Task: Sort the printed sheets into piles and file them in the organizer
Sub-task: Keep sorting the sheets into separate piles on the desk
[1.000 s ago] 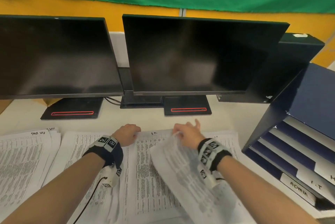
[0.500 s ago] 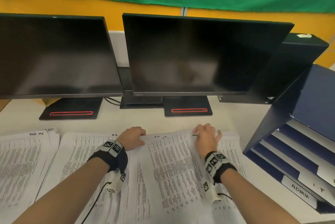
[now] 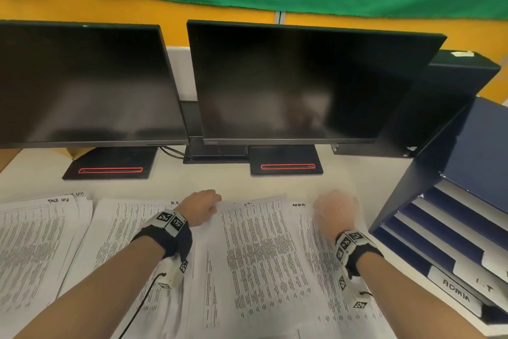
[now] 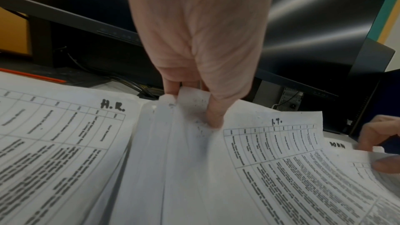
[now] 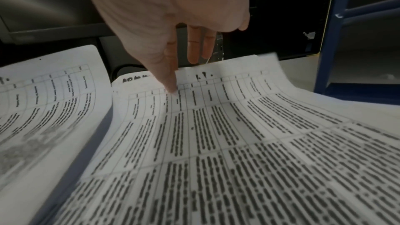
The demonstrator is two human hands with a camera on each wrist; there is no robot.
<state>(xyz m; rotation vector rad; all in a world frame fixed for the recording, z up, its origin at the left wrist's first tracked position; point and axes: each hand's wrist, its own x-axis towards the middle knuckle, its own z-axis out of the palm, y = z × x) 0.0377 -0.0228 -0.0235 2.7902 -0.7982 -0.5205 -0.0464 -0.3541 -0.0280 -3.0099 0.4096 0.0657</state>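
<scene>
Desk-top sheets: left hand pinches one corner, right hand seemingly touching.

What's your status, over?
Left hand pinching I.T. pile corner. Right hand open, thumb on sheet atop the admin pile. Organizer unblocked.

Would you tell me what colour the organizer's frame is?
Dark blue; the organizer frame shows best in the head view.
</scene>
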